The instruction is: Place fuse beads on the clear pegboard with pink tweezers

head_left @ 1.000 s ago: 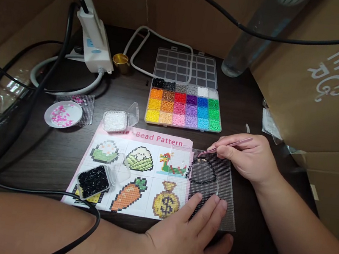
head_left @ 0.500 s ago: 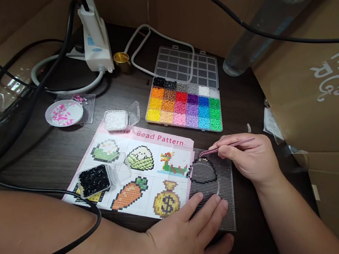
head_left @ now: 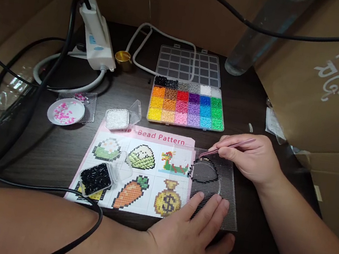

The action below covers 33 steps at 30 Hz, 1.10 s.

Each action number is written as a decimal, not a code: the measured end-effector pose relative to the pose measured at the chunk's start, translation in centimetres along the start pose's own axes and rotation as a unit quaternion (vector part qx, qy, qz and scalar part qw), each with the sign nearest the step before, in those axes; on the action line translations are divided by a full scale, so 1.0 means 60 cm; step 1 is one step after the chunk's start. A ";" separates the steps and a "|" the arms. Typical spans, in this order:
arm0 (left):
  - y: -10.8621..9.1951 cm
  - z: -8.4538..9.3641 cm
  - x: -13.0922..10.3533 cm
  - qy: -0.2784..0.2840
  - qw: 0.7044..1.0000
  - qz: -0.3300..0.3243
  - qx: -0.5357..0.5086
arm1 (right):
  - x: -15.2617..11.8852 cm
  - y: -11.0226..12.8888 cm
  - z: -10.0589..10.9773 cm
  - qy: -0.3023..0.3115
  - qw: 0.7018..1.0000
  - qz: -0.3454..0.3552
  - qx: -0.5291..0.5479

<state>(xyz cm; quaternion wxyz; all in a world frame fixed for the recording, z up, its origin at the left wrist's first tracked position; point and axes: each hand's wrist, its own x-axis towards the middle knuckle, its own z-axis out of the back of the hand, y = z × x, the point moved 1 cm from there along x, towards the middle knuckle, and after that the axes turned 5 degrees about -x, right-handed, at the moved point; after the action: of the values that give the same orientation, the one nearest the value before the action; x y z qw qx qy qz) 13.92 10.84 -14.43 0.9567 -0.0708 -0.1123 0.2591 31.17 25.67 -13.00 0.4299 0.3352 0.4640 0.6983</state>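
Note:
My right hand [head_left: 248,156] is closed on pink tweezers [head_left: 237,144], whose tips touch down at the upper left of a ring of black beads [head_left: 217,176]. The ring stands on a clear pegboard [head_left: 228,205], with a few light beads near its top. Fingers spread, my left hand [head_left: 187,237] rests on the lower part of the board. Under the board's left side lies the bead pattern sheet [head_left: 117,133], printed with a carrot, a money bag and other pictures. An open box of black beads [head_left: 95,179] sits on the sheet. Whether the tweezers hold a bead is too small to tell.
Behind the sheet lies a sorted bead case [head_left: 187,104] with its lid open. A box of white beads [head_left: 117,118], a dish of pink beads [head_left: 66,111], a gold cup [head_left: 123,60] and a power strip [head_left: 97,42] stand leftward. A black cable [head_left: 88,234] crosses my left arm.
The view has shifted very slightly. Both hands and the tweezers stay in nearly the same place on the pegboard.

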 end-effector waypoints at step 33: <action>0.000 0.000 -0.003 -0.008 1.000 -0.005 0.017 | -0.003 0.009 -0.001 -0.013 0.997 -0.023 -0.068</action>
<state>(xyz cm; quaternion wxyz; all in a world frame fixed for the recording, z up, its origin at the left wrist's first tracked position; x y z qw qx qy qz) 13.77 10.77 -14.43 0.9582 -0.0522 -0.1160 0.2564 31.05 25.38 -12.53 0.4735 0.3042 0.4174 0.7135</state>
